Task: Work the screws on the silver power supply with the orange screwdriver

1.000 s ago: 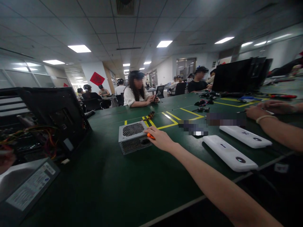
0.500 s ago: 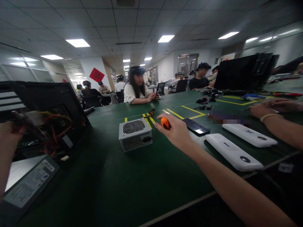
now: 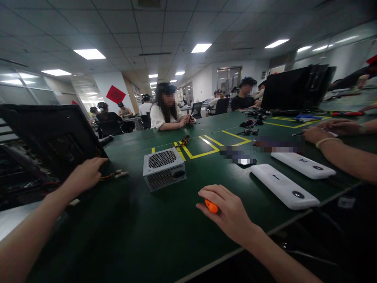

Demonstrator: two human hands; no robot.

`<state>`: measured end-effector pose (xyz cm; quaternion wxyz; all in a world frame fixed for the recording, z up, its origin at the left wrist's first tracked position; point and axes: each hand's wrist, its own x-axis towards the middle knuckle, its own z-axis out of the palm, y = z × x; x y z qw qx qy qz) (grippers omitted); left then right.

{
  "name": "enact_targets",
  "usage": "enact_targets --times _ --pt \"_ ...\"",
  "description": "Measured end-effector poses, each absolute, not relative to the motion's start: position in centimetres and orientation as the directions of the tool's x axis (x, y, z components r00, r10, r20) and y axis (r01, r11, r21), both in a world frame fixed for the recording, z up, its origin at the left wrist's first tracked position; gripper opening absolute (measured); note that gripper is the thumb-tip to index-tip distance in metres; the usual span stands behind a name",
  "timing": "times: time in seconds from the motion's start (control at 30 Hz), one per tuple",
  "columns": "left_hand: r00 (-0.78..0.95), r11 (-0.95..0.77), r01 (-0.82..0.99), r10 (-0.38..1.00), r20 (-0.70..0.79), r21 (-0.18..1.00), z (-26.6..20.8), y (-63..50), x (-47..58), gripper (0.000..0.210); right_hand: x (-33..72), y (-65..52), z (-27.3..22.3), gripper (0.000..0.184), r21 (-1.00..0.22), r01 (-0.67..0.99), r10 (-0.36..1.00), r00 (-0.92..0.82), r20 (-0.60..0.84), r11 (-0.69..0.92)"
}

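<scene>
My left hand (image 3: 86, 173) reaches across to the lower corner of the open black computer case (image 3: 59, 137). Its fingers are closed and bent downward. A few thin coloured cables with pale connectors (image 3: 118, 173) come out beneath them; the grip itself is partly hidden. In my right hand (image 3: 228, 210), above the table front, is an orange-handled screwdriver (image 3: 211, 206); only the rounded handle end shows and the shaft is hidden. Between my hands a grey power supply (image 3: 164, 169) with a honeycomb grille rests on the table. A silvery metal surface (image 3: 17, 216) lies partly under my left forearm.
Two white oblong devices (image 3: 284, 186) lie at the right, beside a dark phone (image 3: 244, 157). A co-worker's hands (image 3: 321, 133) are at the right edge. Black monitors (image 3: 294, 88), cables (image 3: 250, 124) and yellow tape (image 3: 203, 155) are farther back. Another person (image 3: 165, 110) sits opposite.
My left hand has moved right from the case interior to its near corner, and cables now stick out there. My right hand has drawn back toward me with the orange handle.
</scene>
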<state>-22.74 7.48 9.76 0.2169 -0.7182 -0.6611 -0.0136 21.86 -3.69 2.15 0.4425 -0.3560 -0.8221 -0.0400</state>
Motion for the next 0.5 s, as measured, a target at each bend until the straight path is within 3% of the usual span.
enact_targets --times 0.07,0.13,0.5 --pt "0.136 -0.077 0.919 0.982 0.128 -0.386 7.5 8.9 -21.9 0.059 22.0 -3.7 1.9 0.016 -0.264 0.609 0.538 -0.323 0.779 0.748" --pt "0.094 -0.057 0.903 0.993 0.066 -0.426 5.3 10.2 -21.3 0.061 22.1 -3.8 1.9 0.016 -0.283 0.596 0.537 -0.301 0.788 0.751" --pt "-0.101 0.197 0.841 0.972 0.212 -0.503 2.8 11.7 -22.3 0.046 22.0 -3.8 2.1 0.013 -0.346 0.528 0.524 -0.234 0.819 0.775"
